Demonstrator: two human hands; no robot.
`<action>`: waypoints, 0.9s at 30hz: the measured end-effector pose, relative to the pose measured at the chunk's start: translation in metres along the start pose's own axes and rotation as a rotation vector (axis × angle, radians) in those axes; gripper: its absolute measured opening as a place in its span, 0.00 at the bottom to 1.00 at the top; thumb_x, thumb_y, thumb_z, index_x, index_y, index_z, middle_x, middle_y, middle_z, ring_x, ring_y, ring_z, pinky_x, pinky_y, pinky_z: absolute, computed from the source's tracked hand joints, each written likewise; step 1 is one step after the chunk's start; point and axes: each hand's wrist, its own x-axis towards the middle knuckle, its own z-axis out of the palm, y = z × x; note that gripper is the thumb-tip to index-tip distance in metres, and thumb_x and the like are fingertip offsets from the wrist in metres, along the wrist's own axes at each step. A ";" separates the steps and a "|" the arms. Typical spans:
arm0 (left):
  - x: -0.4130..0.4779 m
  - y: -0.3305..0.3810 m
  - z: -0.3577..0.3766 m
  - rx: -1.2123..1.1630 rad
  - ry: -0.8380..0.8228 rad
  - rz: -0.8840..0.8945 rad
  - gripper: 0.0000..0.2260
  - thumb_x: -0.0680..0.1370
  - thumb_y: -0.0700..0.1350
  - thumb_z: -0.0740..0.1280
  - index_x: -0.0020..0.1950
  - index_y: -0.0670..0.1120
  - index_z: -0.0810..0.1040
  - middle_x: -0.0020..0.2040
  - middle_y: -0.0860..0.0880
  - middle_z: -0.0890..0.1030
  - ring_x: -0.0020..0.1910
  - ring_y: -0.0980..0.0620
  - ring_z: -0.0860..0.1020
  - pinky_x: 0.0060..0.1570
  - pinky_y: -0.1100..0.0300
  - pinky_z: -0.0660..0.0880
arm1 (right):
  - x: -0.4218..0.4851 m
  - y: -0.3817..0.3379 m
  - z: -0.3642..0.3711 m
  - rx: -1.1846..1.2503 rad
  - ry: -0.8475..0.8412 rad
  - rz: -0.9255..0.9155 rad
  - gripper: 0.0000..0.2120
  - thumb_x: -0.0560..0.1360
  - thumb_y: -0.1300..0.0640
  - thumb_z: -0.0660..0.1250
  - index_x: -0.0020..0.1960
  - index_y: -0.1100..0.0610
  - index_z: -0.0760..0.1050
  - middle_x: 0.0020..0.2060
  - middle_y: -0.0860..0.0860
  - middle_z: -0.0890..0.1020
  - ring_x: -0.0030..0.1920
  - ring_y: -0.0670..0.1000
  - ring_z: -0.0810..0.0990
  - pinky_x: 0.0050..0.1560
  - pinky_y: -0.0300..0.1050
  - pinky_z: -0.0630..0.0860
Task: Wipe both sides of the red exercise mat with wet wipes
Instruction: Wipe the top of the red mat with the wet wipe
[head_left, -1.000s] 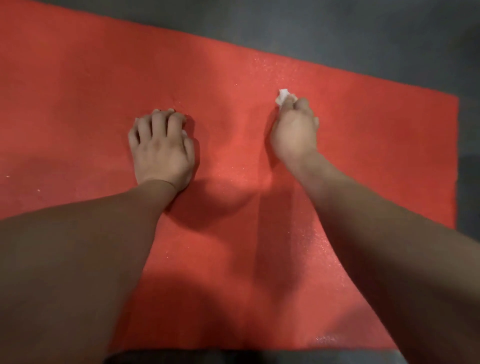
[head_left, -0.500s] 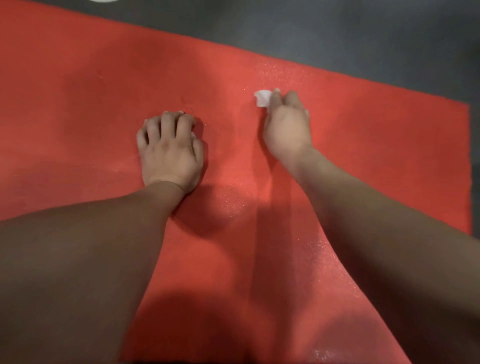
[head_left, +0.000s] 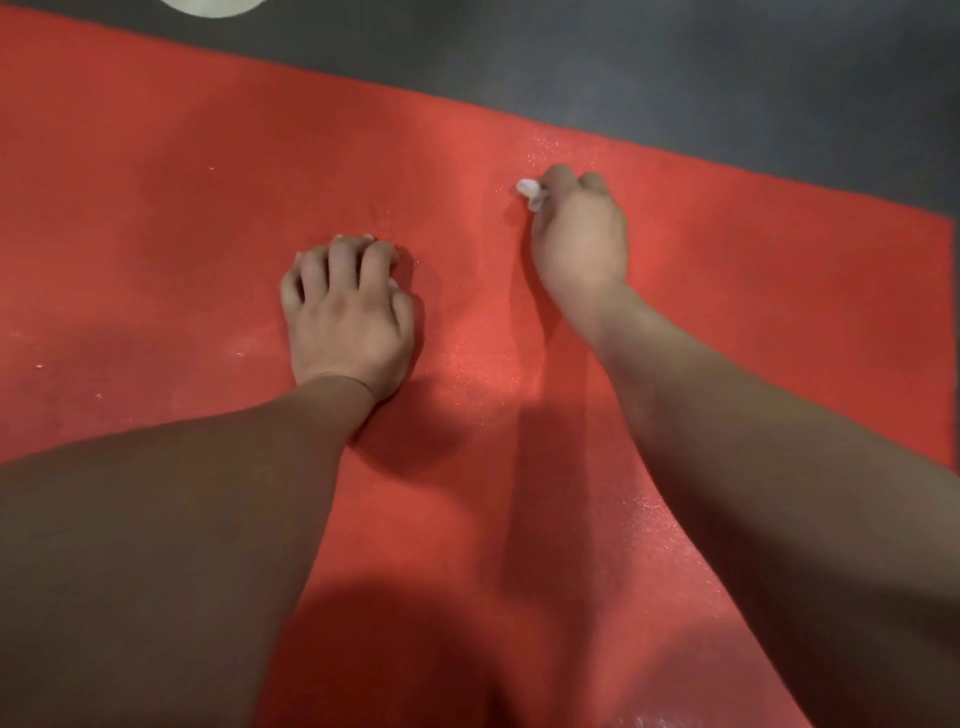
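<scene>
Right hand (head_left: 579, 236) pinches a balled wet wipe (head_left: 529, 192) on the red mat (head_left: 208, 208); left hand (head_left: 345, 317) rests curled, grip unclear. Mat seems light, floppy: flip by its right edge.

A flat red foam exercise mat (head_left: 182, 208) lies on a dark grey floor (head_left: 675, 57). Near the mat's middle the left grip (head_left: 345, 312) rests on it, fingers curled, tips down. Closer to the mat's far edge the right grip (head_left: 579, 239) pinches a small crumpled white wet wipe (head_left: 529, 191) against the mat. Beyond that far edge a pale round object (head_left: 213, 5) is cut off by the frame.
</scene>
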 end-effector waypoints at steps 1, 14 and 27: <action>0.000 0.000 0.000 0.000 -0.002 0.000 0.15 0.78 0.49 0.61 0.64 0.51 0.76 0.66 0.47 0.75 0.64 0.40 0.70 0.65 0.42 0.65 | -0.004 -0.012 0.003 0.038 -0.021 -0.055 0.12 0.80 0.53 0.58 0.55 0.57 0.78 0.48 0.60 0.78 0.44 0.65 0.79 0.43 0.54 0.73; 0.001 0.000 -0.001 -0.009 0.009 -0.010 0.16 0.77 0.48 0.62 0.63 0.51 0.77 0.65 0.48 0.76 0.64 0.42 0.69 0.66 0.42 0.65 | -0.006 -0.002 -0.002 0.097 -0.035 -0.224 0.13 0.74 0.52 0.60 0.52 0.53 0.80 0.47 0.56 0.77 0.41 0.60 0.79 0.44 0.49 0.78; 0.003 0.001 -0.001 -0.004 0.008 -0.008 0.17 0.76 0.50 0.61 0.63 0.51 0.78 0.65 0.48 0.76 0.64 0.42 0.69 0.67 0.43 0.64 | 0.006 -0.034 0.023 0.184 -0.097 -0.528 0.14 0.72 0.65 0.61 0.53 0.59 0.81 0.43 0.57 0.80 0.45 0.61 0.78 0.48 0.52 0.75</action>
